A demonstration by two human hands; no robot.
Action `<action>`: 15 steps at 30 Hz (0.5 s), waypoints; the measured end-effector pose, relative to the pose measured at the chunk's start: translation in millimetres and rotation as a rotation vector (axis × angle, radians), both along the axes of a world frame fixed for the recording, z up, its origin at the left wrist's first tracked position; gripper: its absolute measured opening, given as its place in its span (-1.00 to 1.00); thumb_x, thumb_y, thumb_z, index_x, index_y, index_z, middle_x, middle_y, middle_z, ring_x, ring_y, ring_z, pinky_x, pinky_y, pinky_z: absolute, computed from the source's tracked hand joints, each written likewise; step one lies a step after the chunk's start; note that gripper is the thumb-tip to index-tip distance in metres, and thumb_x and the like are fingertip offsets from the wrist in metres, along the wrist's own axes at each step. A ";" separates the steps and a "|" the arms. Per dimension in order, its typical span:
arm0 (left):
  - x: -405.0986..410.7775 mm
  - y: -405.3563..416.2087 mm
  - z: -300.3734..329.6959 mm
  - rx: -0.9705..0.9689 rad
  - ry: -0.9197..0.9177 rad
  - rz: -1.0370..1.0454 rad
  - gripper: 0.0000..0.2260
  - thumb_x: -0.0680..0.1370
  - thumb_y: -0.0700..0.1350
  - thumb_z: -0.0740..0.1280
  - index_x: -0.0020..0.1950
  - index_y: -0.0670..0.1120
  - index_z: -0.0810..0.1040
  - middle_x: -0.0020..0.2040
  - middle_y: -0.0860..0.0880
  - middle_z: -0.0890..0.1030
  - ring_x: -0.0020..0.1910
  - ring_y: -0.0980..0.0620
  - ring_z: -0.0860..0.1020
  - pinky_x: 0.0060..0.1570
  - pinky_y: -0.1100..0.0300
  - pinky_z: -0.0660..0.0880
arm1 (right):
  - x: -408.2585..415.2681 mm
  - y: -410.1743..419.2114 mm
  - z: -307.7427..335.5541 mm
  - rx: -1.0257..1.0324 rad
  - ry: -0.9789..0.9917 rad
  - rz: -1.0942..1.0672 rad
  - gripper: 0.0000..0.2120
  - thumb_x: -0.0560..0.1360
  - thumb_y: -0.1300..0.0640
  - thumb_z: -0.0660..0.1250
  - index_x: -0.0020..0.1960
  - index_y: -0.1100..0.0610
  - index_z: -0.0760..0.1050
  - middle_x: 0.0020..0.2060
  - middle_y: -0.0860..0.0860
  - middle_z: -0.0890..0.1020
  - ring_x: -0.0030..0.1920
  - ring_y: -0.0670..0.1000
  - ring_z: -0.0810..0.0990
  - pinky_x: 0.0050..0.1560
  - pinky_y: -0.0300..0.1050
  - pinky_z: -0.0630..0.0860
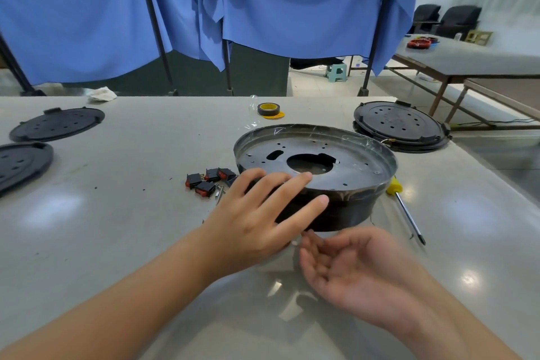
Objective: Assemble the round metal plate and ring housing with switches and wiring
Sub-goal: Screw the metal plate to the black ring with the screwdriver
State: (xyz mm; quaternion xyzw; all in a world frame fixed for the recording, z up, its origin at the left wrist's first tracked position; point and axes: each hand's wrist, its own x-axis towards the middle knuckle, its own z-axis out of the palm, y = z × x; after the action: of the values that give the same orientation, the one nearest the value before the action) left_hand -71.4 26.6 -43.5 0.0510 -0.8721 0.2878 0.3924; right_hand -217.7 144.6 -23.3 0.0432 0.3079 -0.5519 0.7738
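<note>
Blue cloth (263, 9) hangs behind the grey table (117, 228) I work at. The round black housing (336, 207) with its metal plate (350, 166) on top sits near the middle of the table, wrapped in clear film. My left hand (257, 219) lies on its near-left side, its grip spread, straight fingers (292, 184) resting across the rim and wall. My right hand (359, 269) is just in front of the housing, palm up, fingers loosely curled and holding nothing that I can make out; a sheet of clear film (280, 266) lies under both hands. The switches (209, 181), black with red, lie just left of the housing, beside my left hand. A yellow-handled screwdriver (404, 207) lies on the housing's right. Black round covers (57, 123) sit by the left edge and far right corner, and a roll of tape (268, 109) near the far edge.
</note>
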 end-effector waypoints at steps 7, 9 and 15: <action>4.9 5.9 -1.0 0.102 -0.068 -0.055 -0.57 0.50 -0.13 0.41 0.33 -0.13 0.39 0.14 -0.16 0.62 -0.06 -0.12 0.58 -0.09 0.01 0.45 | 10.6 16.8 -16.4 -0.113 -0.341 -0.154 -0.65 0.21 0.42 0.20 -0.01 0.24 0.41 -0.32 0.01 0.49 -0.42 0.00 0.52 -0.36 -0.07 0.57; 6.2 8.3 -0.9 0.180 -0.128 -0.038 -0.58 0.54 -0.05 0.37 0.34 -0.12 0.37 0.11 -0.11 0.62 -0.08 -0.10 0.57 -0.11 0.03 0.45 | 14.6 19.1 -15.5 -0.123 -0.383 -0.166 -0.71 0.20 0.39 0.22 -0.08 0.26 0.41 -0.31 0.00 0.48 -0.42 0.01 0.51 -0.36 -0.06 0.56; 5.1 11.5 7.9 0.425 -0.239 -0.009 -0.72 0.44 -0.12 0.47 0.12 -0.15 0.57 -0.08 -0.06 0.60 -0.17 -0.11 0.53 -0.24 -0.01 0.50 | 24.6 21.7 -12.2 -0.114 -0.479 -0.173 -0.90 0.24 0.31 0.26 -0.25 0.29 0.41 -0.34 0.00 0.46 -0.43 0.04 0.51 -0.34 -0.02 0.56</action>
State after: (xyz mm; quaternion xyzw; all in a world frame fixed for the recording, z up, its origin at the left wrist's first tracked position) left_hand -66.3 38.1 -35.6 0.0942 -0.9536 0.0999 0.2681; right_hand -193.1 166.3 -35.5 0.1553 0.0795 -0.6067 0.7756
